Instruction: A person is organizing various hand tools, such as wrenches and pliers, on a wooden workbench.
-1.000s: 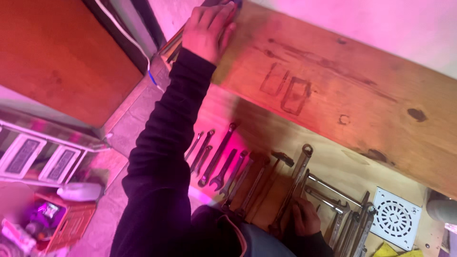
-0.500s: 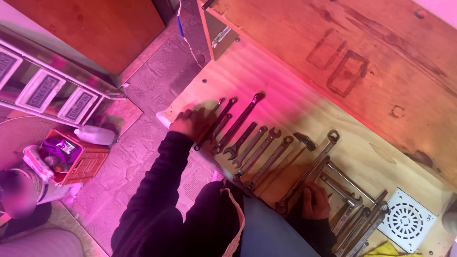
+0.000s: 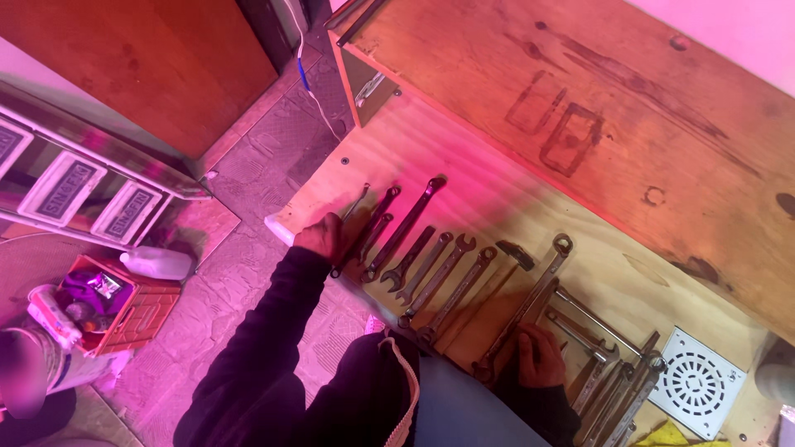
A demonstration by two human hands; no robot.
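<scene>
"Two hands down on the wooden bench (image 3: 497, 178), from where I'm watching. Left hand (image 3: 325, 237) sits at the near end of the wrench row (image 3: 431, 265), fingers curled by the thin wrench (image 3: 358, 201). Pinching it? Can't tell."

"And the right?"

"Right hand (image 3: 540, 356) rests knuckles-up beside the long wrench (image 3: 530, 308), touching it, grip hidden. White drain grate (image 3: 697, 382) lies further right."

Row of dark metal wrenches (image 3: 431, 265) flat, side by side on the plywood bench (image 3: 497, 190).
</scene>
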